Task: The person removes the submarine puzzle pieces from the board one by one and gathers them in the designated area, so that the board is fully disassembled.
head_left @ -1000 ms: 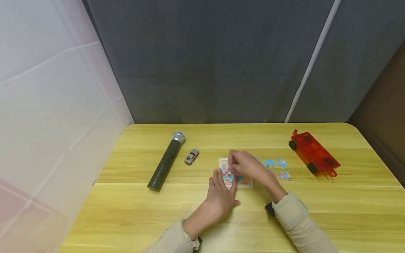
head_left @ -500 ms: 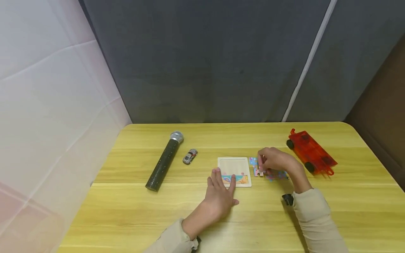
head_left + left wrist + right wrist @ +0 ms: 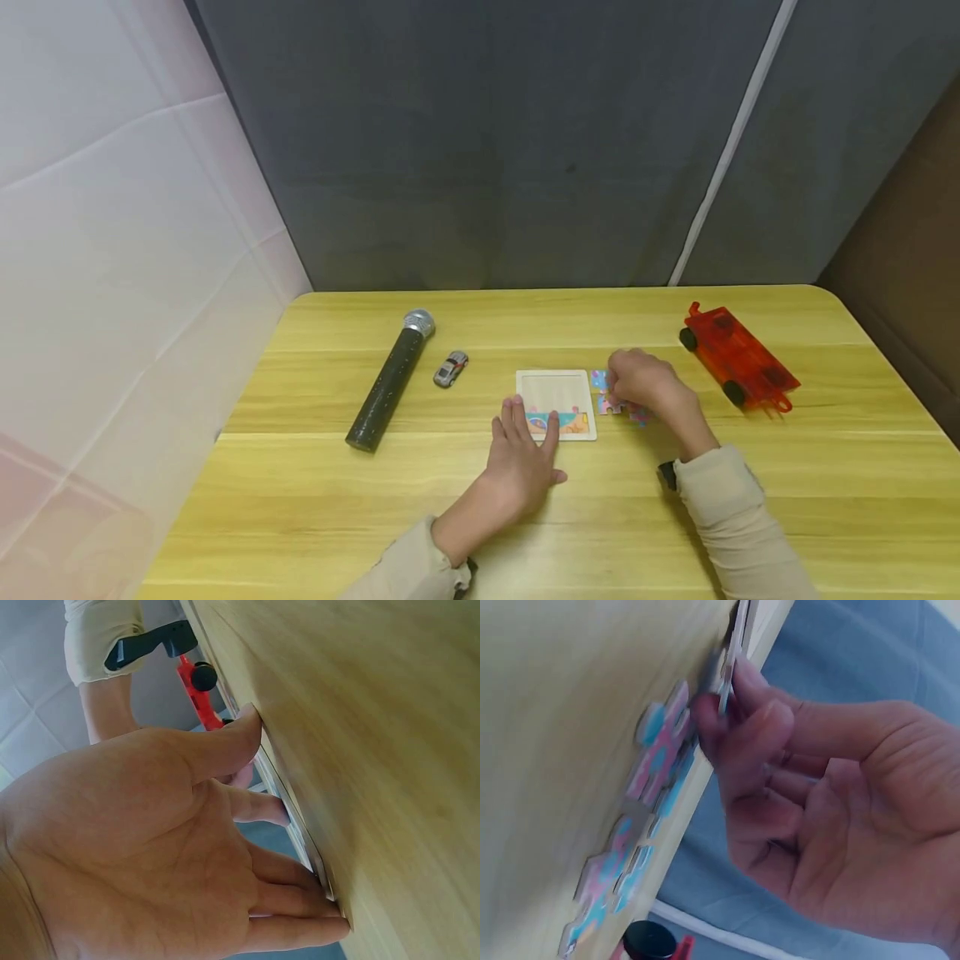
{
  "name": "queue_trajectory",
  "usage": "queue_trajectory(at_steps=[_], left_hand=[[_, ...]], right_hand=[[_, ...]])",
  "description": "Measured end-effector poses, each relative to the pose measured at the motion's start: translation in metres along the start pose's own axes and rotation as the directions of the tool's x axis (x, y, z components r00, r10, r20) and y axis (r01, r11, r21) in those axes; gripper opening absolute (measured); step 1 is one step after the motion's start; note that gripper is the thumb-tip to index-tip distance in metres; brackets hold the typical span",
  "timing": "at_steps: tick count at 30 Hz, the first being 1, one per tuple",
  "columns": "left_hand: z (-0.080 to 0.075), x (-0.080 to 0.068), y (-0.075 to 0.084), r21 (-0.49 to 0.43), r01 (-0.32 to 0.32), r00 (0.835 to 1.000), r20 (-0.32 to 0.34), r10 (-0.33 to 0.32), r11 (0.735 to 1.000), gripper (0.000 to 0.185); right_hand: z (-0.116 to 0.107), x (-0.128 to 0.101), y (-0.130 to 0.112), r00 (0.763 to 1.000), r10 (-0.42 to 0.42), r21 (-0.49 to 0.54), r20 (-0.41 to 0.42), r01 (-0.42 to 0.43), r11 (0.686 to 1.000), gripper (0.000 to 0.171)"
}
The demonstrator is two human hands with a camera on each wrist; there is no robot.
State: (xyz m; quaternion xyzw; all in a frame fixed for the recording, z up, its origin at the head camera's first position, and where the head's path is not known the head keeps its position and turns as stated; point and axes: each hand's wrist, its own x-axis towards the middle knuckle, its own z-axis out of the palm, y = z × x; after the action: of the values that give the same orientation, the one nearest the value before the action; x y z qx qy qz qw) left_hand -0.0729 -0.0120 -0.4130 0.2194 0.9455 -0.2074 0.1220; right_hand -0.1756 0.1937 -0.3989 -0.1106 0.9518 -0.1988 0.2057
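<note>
A small pale puzzle tray [image 3: 555, 374] lies at the middle of the table, with a coloured strip of fitted pieces along its near side and bare wood above. My left hand [image 3: 519, 467] rests on its near left part, fingers stretched over the frame, as the left wrist view also shows. Just right of the tray, my right hand [image 3: 647, 382] is over loose blue and pink puzzle pieces [image 3: 609, 406]. In the right wrist view the thumb and fingers pinch a thin puzzle piece [image 3: 725, 696], seen edge-on; more loose pieces [image 3: 660, 750] lie beneath.
A black microphone [image 3: 390, 387] with a silver head lies to the left, beside a small silver toy car [image 3: 451, 369]. At the right back sits a red translucent toy trailer [image 3: 738, 358] with black wheels. A grey partition [image 3: 480, 150] stands behind the table.
My right hand has moved from over the tray to the loose pieces on its right. The pink piece seen at the tray a second ago is no longer there. My left hand has stayed put.
</note>
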Motion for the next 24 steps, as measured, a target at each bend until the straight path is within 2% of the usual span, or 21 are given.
queue_trajectory(at_steps=[4, 8, 10, 13, 15, 17, 19, 24], left_hand=[[0.000, 0.000, 0.000, -0.005, -0.002, 1.000, 0.004, 0.002, 1.000, 0.076], [0.000, 0.000, 0.000, -0.005, -0.003, 1.000, 0.006, 0.003, 1.000, 0.076], [0.000, 0.000, 0.000, -0.002, -0.002, 1.000, 0.004, 0.002, 1.000, 0.076], [0.000, -0.001, 0.001, 0.001, 0.002, 1.000, 0.003, -0.002, 1.000, 0.076], [0.000, -0.001, 0.001, -0.001, 0.004, 1.000, 0.005, -0.004, 1.000, 0.076], [-0.001, -0.001, 0.001, 0.003, 0.004, 1.000, 0.007, -0.004, 1.000, 0.076], [-0.002, -0.001, 0.001, -0.001, 0.004, 1.000, 0.014, -0.004, 1.000, 0.077], [-0.004, -0.001, -0.004, -0.040, -0.005, 0.999, 0.040, 0.007, 0.999, 0.078]], right_hand=[[0.003, 0.000, -0.008, 0.998, 0.057, -0.101, -0.041, -0.061, 0.993, 0.016], [0.005, -0.001, -0.012, 0.996, 0.069, -0.138, -0.062, -0.077, 0.987, 0.014], [0.005, -0.002, -0.013, 0.998, 0.035, -0.113, -0.049, -0.040, 0.993, 0.014], [0.006, -0.004, -0.015, 0.993, -0.116, -0.057, -0.018, 0.115, 0.992, 0.018], [0.009, -0.008, -0.018, 0.972, -0.237, -0.038, 0.000, 0.237, 0.971, 0.014], [0.014, -0.012, -0.021, 0.949, -0.314, -0.043, 0.007, 0.314, 0.948, 0.018], [0.021, -0.016, -0.025, 0.943, -0.333, -0.073, 0.000, 0.332, 0.940, 0.022], [0.033, -0.021, -0.032, 0.956, -0.290, -0.109, -0.052, 0.283, 0.953, 0.025]])
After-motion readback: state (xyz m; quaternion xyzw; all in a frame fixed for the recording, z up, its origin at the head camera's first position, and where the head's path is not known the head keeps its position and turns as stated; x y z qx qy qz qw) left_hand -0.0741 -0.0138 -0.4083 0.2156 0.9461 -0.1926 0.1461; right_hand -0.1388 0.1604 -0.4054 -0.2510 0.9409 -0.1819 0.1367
